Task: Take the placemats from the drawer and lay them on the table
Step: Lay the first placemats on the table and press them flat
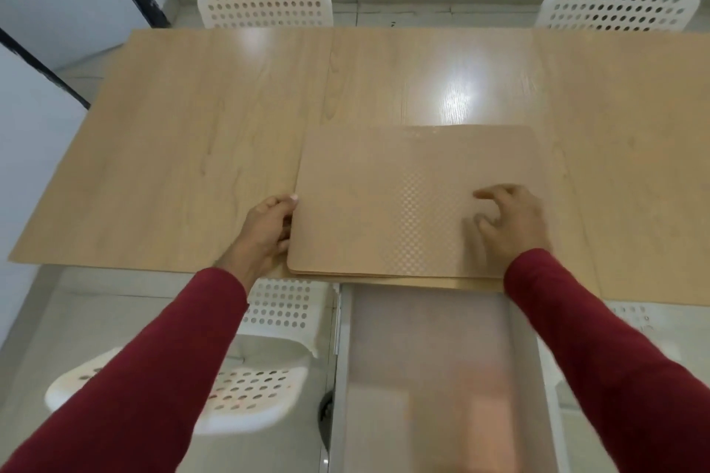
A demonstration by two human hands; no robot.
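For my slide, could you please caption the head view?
Both hands steady a placemat stack on the table above the open drawer.

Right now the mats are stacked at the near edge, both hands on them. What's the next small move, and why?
Probably peel off the top placemat: layered edges show it is a stack, the left hand grips its left edge, the right hand rests on top, and the table lies bare to the left.

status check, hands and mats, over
Left hand grips the left edge of the tan placemat stack. Right hand rests fingertips on top. Stack on the wooden table, nothing blocking.
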